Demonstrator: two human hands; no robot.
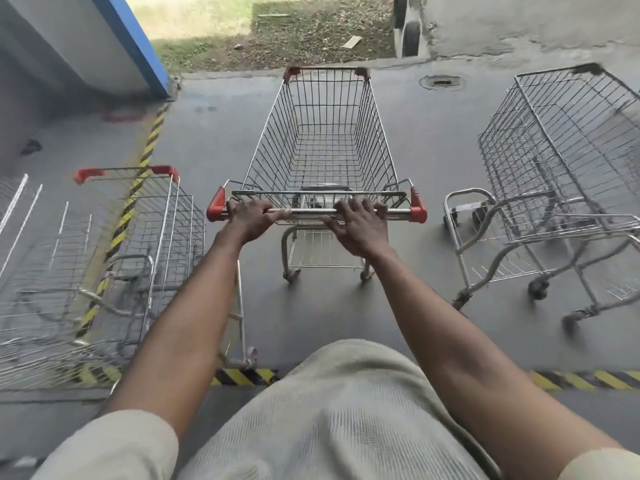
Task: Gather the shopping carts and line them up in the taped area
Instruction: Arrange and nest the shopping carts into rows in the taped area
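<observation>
Knit shirt; left hand, right hand grip tubular handle of wire cart

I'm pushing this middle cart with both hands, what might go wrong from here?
The middle cart sits between two others; veering could clip the left cart or the angled right cart. The left cart sits across the striped tape, so matching it may misalign the row. The drain cover ahead could catch a wheel.
</observation>
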